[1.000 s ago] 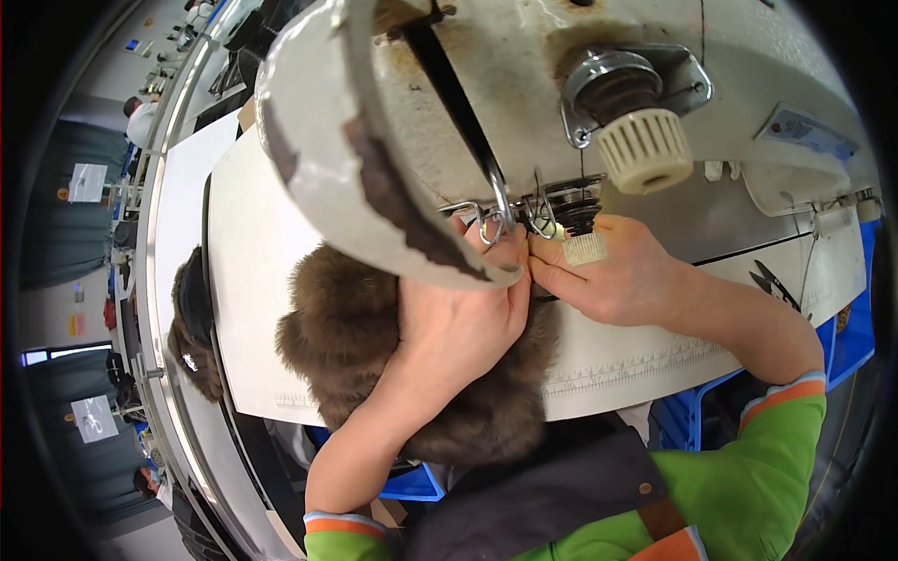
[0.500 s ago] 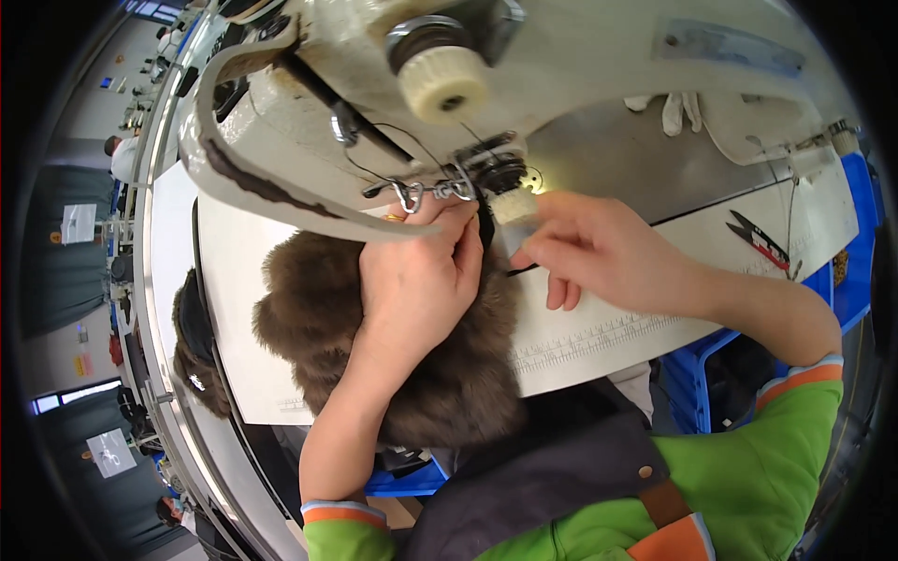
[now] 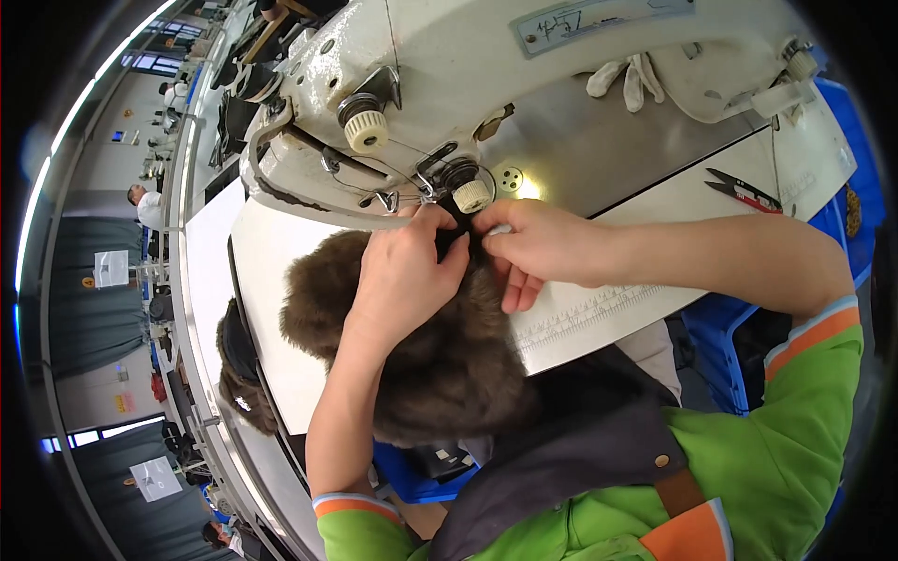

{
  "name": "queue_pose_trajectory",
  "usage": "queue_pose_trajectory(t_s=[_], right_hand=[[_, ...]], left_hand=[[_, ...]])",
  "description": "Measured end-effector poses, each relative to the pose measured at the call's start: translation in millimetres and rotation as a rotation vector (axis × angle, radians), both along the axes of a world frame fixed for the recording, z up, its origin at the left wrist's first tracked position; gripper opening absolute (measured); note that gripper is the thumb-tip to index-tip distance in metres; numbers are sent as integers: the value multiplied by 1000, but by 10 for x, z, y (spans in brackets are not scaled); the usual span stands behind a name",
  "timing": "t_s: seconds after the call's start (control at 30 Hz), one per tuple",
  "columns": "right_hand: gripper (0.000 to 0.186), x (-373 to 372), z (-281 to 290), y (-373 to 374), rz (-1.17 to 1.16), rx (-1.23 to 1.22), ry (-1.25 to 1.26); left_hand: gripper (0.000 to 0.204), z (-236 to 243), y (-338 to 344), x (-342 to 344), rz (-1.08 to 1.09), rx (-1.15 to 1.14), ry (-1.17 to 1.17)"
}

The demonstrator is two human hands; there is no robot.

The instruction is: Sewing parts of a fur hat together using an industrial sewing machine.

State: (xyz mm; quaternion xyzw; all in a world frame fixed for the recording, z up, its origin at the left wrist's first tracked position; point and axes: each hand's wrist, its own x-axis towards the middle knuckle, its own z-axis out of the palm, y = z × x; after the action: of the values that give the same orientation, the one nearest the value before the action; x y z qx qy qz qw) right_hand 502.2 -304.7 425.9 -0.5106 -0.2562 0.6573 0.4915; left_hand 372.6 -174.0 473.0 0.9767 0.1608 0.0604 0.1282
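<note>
A thick brown fur piece with a black fabric edge lies on the sewing machine's bed and hangs over the near side. My left hand is closed on that black edge, thumb and fingers pinching it close to the needle area. From the other side my right hand pinches the same edge, its lower fingers curled. A small whitish bit shows by its thumb, too small to name. Just beyond both hands is the head of the white sewing machine, with a cream dial; the needle is hidden.
Red-handled thread snips lie on the bed at the right. White gloves rest behind the machine's arm. A brown fur cap sits at the left. Blue bins stand below the bed's edge. Other people are far left.
My right hand has moved left, to the black edge beside my left hand. The view has shifted, showing more of the machine. My left hand keeps its grip.
</note>
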Motion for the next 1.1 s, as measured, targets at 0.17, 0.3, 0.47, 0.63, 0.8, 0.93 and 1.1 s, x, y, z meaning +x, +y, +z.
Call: queue_pose_trajectory(t_s=[0.17, 0.3, 0.47, 0.63, 0.8, 0.93, 1.1], right_hand=[[40, -24, -38, 113, -63, -52, 80], [36, -102, 0, 166, 205, -57, -24], [30, -458, -65, -142, 3, 13, 135], [55, -814, 27, -414, 186, 286, -603], [77, -1024, -13, -335, -2, 528, -413], [75, -1250, -33, -203, -184, 624, -220], [60, -1192, -211, -217, -550, 685, -148]], left_hand=[[24, 182, 37, 70, -38, 61, 211], [30, 349, 39, 70, -62, 92, 364], [33, 239, 89, -174, -97, 190, 145], [49, 272, 81, -155, 80, 93, 159], [58, 532, 220, 290, 142, -219, 764], [50, 301, 496, 374, 93, -717, 774], [58, -149, 1140, -29, 310, -1083, 651]])
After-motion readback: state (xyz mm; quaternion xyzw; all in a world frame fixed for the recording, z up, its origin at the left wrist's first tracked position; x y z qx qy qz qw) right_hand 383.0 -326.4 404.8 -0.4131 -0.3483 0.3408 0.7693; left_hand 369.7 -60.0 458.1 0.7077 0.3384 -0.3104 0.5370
